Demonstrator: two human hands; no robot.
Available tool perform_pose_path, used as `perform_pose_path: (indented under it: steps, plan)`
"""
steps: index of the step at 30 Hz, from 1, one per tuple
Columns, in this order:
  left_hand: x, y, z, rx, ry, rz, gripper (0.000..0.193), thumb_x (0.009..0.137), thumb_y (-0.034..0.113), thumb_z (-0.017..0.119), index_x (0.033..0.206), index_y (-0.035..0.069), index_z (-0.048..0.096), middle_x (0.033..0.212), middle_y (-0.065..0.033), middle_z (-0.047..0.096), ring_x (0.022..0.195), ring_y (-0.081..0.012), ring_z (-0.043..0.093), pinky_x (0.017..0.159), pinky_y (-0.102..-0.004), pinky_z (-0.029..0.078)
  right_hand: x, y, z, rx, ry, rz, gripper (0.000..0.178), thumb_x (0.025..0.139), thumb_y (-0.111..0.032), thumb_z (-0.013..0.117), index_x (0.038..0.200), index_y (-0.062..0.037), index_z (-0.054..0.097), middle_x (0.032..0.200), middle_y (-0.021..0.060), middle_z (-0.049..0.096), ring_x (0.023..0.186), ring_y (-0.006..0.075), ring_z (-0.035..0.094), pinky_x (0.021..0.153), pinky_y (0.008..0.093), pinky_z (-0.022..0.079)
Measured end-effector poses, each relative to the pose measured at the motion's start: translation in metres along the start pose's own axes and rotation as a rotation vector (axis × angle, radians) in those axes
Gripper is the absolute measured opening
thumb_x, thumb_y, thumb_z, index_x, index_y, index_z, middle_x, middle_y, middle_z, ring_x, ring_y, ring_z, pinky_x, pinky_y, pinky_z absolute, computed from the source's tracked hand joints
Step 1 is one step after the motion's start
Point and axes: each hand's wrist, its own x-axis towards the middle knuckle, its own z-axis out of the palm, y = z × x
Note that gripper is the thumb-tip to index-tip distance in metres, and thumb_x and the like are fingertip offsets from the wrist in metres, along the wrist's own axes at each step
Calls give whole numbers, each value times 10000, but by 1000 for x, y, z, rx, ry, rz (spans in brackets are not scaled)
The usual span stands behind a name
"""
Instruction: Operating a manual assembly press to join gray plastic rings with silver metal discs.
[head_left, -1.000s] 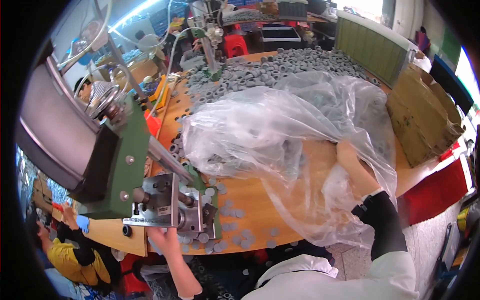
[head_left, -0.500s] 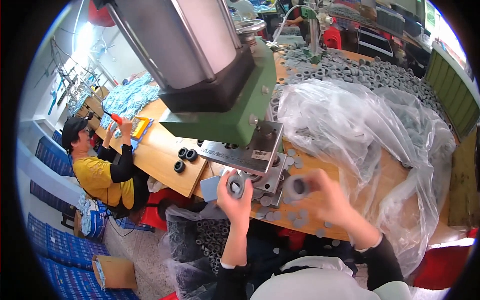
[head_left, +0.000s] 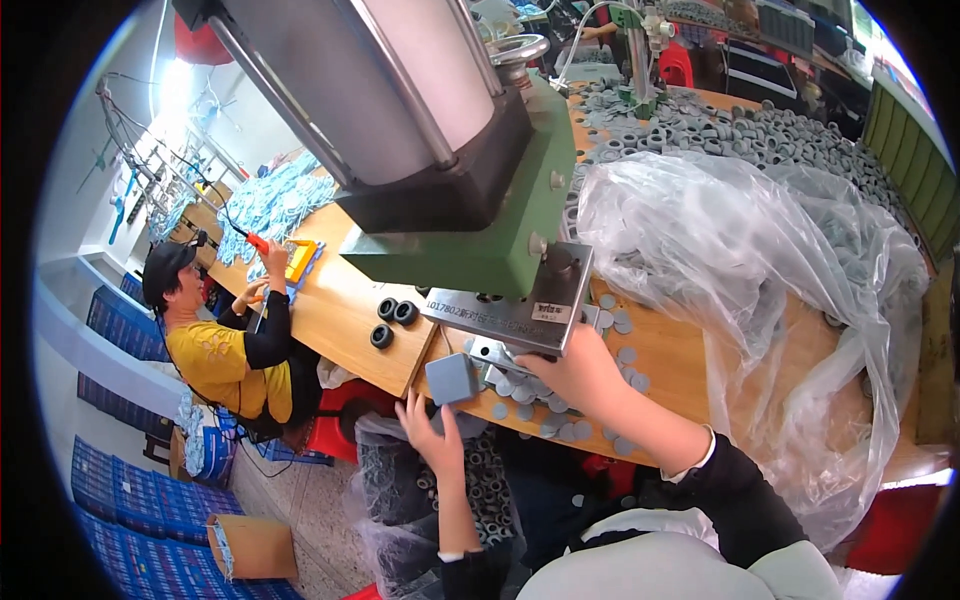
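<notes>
My left hand (head_left: 432, 436) is empty, with its fingers spread, above a clear plastic bag (head_left: 385, 480) of dark grey rings (head_left: 490, 490). Just beyond its fingertips is a blue-grey square block (head_left: 452, 379) at the table edge. My right hand (head_left: 575, 370) reaches in beneath the steel upper plate (head_left: 505, 318) of a green press (head_left: 470, 250). Its fingertips are partly hidden there, so any ring in them cannot be seen. Flat grey discs (head_left: 530, 392) lie scattered beside and below that hand.
Three black rings (head_left: 387, 312) sit on the wooden table (head_left: 345, 285) to the left. A large clear plastic sheet (head_left: 700, 240) covers the right side, before a heap of grey rings (head_left: 740, 140). A co-worker in yellow (head_left: 215, 355) sits at left holding a red-handled tool (head_left: 258, 243).
The grey ring has left my left hand, which moved down and left and opened. My right hand, earlier holding a grey ring, moved left under the press plate. The view shifted slightly.
</notes>
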Motion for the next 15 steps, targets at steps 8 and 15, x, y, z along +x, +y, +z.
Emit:
perform_pose_path:
  steps: [8, 15]
  plan:
    - [44, -33, 63, 251, -360, 114, 335, 903, 196, 482, 1207, 73, 551, 1276, -90, 538, 1255, -299, 426, 1002, -484, 299, -71, 56, -128, -170, 358, 73, 162, 797, -128, 652, 920, -23, 653, 927, 151, 659, 934, 300, 621, 804, 352, 480]
    - [35, -9, 69, -81, -178, -10, 309, 918, 152, 450, 1166, -2, 549, 1269, -147, 526, 1257, -347, 405, 1030, -500, 269, -141, 211, -329, -888, 566, 838, 255, 752, -119, 607, 972, 7, 620, 1016, 228, 607, 983, 385, 559, 858, 417, 444]
